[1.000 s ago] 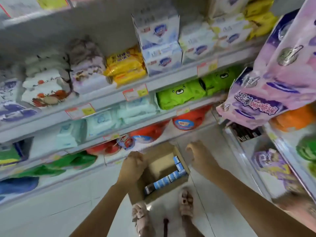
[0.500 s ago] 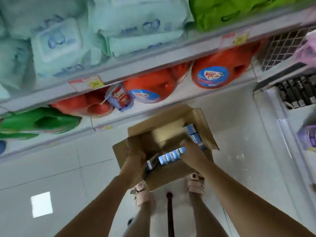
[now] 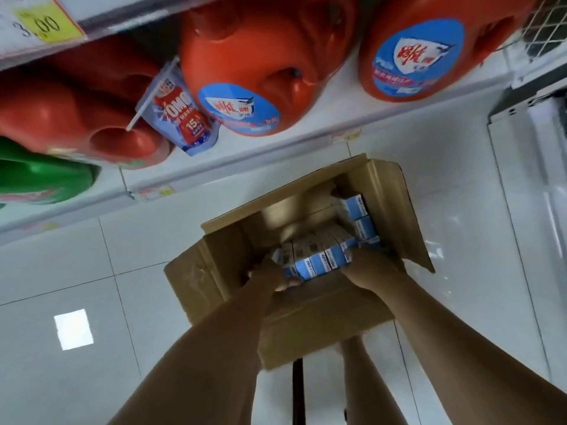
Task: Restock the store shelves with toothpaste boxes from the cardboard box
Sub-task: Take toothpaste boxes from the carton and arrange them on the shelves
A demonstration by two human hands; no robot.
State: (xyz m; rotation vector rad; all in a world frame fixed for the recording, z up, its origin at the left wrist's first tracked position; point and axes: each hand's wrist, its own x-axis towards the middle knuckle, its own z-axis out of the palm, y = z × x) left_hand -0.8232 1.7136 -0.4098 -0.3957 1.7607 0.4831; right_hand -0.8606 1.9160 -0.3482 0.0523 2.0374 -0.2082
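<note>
An open cardboard box (image 3: pixel 310 320) stands on the white tiled floor below me, its flaps spread outward. Inside lies a row of blue-and-white toothpaste boxes (image 3: pixel 319 262), with more stacked along the right wall (image 3: pixel 357 210). My left hand (image 3: pixel 270 276) grips the left end of the row, thumb curled under it. My right hand (image 3: pixel 369 268) grips the right end, fingers hidden behind the boxes. The row is squeezed between both hands near the front wall of the carton.
The bottom shelf (image 3: pixel 276 148) runs just beyond the carton, holding orange detergent jugs (image 3: pixel 260 65), a green jug (image 3: pixel 40 176) and a hanging blue sachet (image 3: pixel 181 118). A second shelving unit (image 3: pixel 527 185) rises on the right. My legs show under the carton.
My head dropped from the upper shelves toward the carton. Both hands went from the carton's rim down inside it and closed on the two ends of the toothpaste row.
</note>
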